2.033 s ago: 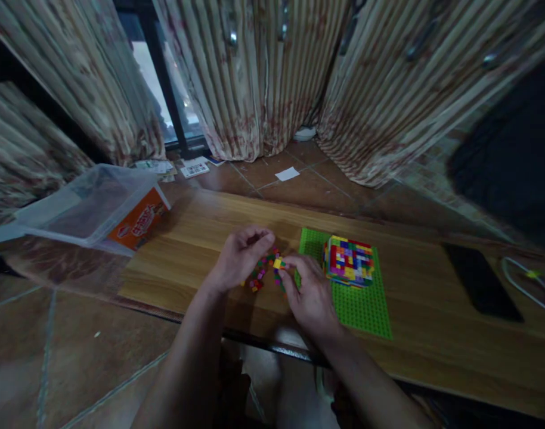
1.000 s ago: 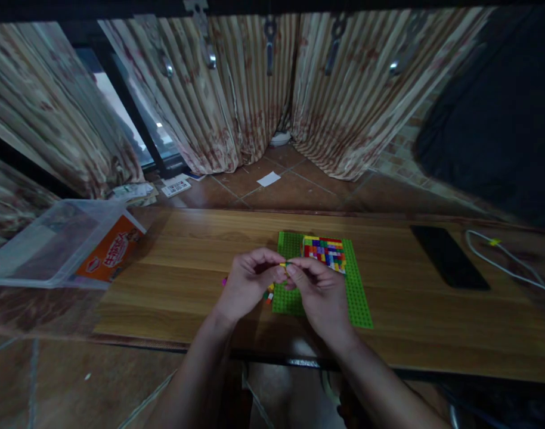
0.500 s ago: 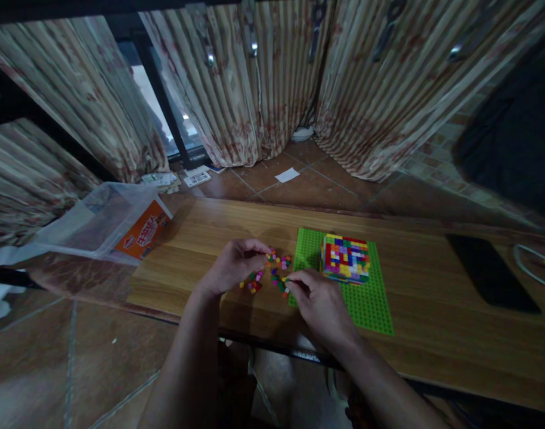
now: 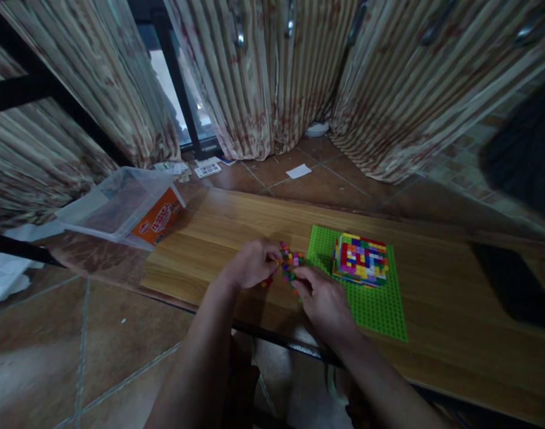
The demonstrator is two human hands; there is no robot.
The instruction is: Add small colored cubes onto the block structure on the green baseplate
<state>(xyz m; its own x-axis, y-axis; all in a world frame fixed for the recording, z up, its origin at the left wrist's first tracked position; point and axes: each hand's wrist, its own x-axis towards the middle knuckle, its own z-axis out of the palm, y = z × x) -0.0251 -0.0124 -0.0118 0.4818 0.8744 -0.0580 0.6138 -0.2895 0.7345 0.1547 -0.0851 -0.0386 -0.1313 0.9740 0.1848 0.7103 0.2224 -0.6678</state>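
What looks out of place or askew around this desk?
The clear plastic box lies tipped on its side at the wooden tabletop's left end. Paper scraps litter the tiled floor. Loose small bricks sit scattered between both hands.

left hand [image 4: 252, 263] | closed in on loose bricks [image 4: 290, 260] | right hand [image 4: 324, 301] | drawn closer

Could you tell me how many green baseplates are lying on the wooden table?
1. The green baseplate lies flat on the wooden table, right of both hands, with a multicoloured brick block standing on its far part. No other shows, though the frame cuts the table's right end.
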